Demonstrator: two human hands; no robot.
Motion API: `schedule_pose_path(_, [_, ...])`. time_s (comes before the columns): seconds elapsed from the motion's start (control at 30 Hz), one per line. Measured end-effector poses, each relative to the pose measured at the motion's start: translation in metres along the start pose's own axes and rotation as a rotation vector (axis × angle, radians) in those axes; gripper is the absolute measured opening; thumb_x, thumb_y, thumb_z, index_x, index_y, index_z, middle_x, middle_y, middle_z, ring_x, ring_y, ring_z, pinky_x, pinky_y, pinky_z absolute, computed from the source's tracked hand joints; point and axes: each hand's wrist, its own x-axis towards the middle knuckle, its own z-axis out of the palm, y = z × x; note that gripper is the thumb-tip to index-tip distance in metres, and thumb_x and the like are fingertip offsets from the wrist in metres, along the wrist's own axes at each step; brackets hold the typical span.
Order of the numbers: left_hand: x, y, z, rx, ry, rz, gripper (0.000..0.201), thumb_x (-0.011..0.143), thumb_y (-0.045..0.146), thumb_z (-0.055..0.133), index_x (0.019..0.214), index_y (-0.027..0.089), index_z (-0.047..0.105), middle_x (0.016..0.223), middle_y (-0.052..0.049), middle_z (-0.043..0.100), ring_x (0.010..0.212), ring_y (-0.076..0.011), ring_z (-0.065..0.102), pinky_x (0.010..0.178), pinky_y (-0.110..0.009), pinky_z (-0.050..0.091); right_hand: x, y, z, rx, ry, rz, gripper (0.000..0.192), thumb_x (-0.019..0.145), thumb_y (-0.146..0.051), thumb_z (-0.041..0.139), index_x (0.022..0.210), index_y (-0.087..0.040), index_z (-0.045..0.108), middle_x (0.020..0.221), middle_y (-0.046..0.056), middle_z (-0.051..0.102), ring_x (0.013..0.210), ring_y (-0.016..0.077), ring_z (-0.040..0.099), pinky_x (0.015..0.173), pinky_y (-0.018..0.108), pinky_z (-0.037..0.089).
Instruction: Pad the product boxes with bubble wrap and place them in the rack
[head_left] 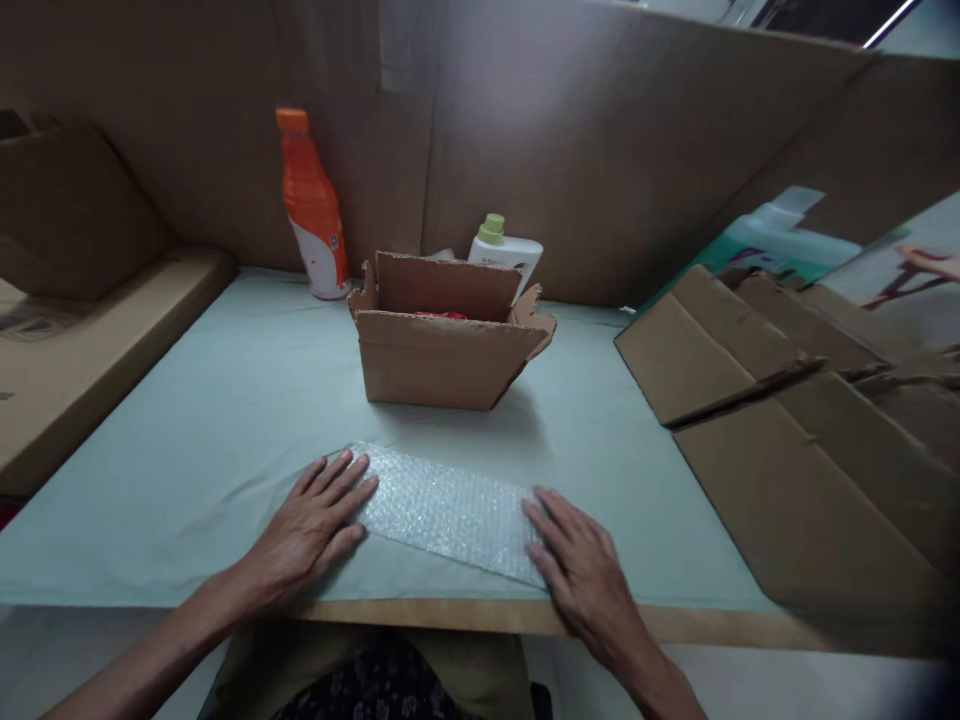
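A sheet of bubble wrap (448, 512) lies flat on the pale green table top (225, 420) near the front edge. My left hand (311, 530) rests palm down on its left end, fingers spread. My right hand (581, 570) presses flat on its right end. Neither hand grips anything. Behind the sheet stands an open brown cardboard box (442, 350) with its flaps up and something red showing inside.
An orange bottle (311, 205) and a white bottle with a green cap (504, 250) stand at the back by the cardboard wall. Flattened cardboard boxes (787, 420) are stacked on the right. A long cardboard piece (82, 350) lies along the left.
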Motion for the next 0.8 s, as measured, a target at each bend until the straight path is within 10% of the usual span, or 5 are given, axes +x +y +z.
schedule_pose_path(0.13, [-0.002,-0.009,0.002,-0.071,0.202,-0.2,0.038,0.099,0.039,0.047,0.13,0.022,0.06,0.14,-0.012,0.061,0.13,-0.0302,0.055,0.106,-0.052,0.046,-0.011,0.028,-0.016,0.074,0.056,0.24,0.042,0.1,-0.043,0.044,0.124,-0.018,0.067,0.13,0.015,0.069,0.125,0.0317,0.062,0.098,0.05,0.051])
schedule_pose_path(0.37, [0.023,0.01,-0.003,-0.176,0.39,-0.401,0.017,0.084,0.033,0.054,0.076,0.02,0.062,0.119,-0.016,0.068,0.119,-0.036,0.058,0.096,-0.055,0.049,0.038,-0.022,-0.015,0.52,0.026,0.289,0.018,0.086,-0.04,0.06,0.086,-0.022,0.061,0.13,0.015,0.068,0.121,0.0317,0.063,0.099,0.049,0.049])
schedule_pose_path(0.57, [0.015,0.035,-0.043,-0.544,0.491,-0.664,0.025,0.086,0.039,0.06,0.104,0.021,0.059,0.086,-0.002,0.068,0.075,-0.0175,0.066,0.066,-0.028,0.052,0.062,-0.026,-0.056,0.935,0.007,0.207,0.026,0.081,-0.04,0.069,0.072,-0.023,0.052,0.087,0.006,0.071,0.079,0.0193,0.069,0.069,0.027,0.054])
schedule_pose_path(0.8, [0.011,0.033,-0.028,-0.656,0.53,-0.773,0.044,0.086,0.04,0.058,0.124,0.018,0.059,0.098,-0.006,0.071,0.082,-0.0177,0.066,0.073,-0.029,0.053,0.077,-0.006,-0.059,0.755,-0.147,0.008,0.041,0.08,-0.045,0.072,0.055,-0.021,0.05,0.119,0.013,0.069,0.111,0.03,0.067,0.088,0.037,0.056])
